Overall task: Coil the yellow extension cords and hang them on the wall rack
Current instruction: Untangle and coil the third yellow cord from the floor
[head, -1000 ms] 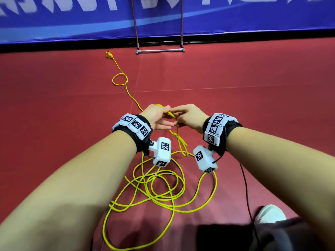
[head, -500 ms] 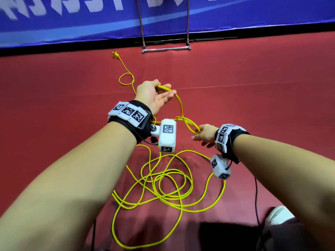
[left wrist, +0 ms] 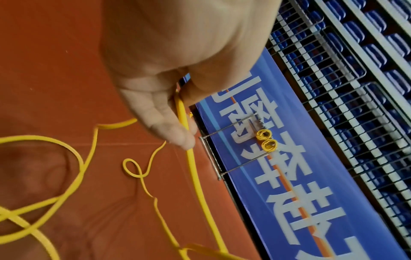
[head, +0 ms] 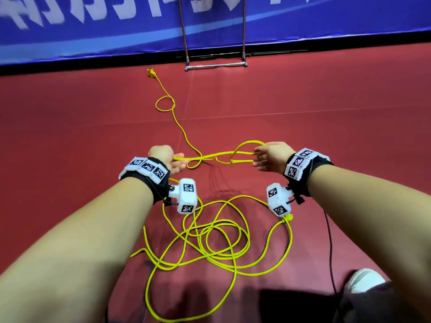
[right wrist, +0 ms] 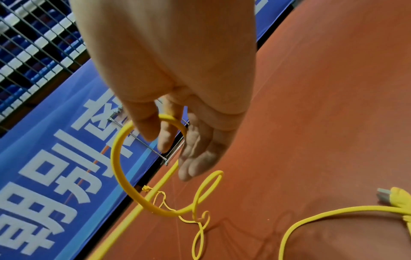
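At 6 o'clock the yellow cord [head: 211, 248] lies in tangled slack on the red floor [head: 70, 136]. Our left hand [head: 166, 159] pinches one strand; our right hand [head: 271, 157], at 3 o'clock from it, holds a small loop w/ curled fingers. Risk, we reckon: crossed strands snag into a knot when pulled. At 12 o'clock, rack [head: 215, 65]; blue banner [head: 93, 31] w/ white characters, unreadable.

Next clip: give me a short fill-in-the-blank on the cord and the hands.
1. Both hands hold a cord coloured ____.
2. The floor under the cord is ____.
3. The loop in the right hand is held by thumb and ____ finger.
4. The left hand holds the cord with the ____ hand's help.

Missing: yellow; red; index; right
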A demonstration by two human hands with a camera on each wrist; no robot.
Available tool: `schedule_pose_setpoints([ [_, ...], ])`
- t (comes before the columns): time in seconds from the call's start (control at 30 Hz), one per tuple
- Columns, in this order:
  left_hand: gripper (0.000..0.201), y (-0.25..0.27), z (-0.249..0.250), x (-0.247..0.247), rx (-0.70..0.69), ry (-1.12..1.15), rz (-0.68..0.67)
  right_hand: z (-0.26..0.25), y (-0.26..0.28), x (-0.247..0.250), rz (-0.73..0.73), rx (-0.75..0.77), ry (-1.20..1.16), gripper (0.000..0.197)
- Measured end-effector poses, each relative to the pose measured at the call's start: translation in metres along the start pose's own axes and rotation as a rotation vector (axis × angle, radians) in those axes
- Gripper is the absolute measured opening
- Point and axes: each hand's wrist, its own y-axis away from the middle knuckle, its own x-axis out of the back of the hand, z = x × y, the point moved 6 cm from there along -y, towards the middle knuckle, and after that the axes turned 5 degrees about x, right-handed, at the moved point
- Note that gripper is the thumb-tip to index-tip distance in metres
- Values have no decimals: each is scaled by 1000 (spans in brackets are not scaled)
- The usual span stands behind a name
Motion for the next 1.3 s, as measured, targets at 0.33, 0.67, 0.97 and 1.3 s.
schedule_pose_setpoints([
  [0.33,34,-8,-17,-7,-177,-954,-12,-54,14,-48,-140,240,-5,42],
  [0.67,51,15,-21,-61,133,-317,-539,-61,51,-105,-797,331,361,43],
  [0.97,21,34,-32,-73,255,-399,-680,-45,69,-120,-929,331,673,36],
  [1.3,48,42,-33,-76,168,-467,-805,-60,33,-90,-445,463,724,38],
])
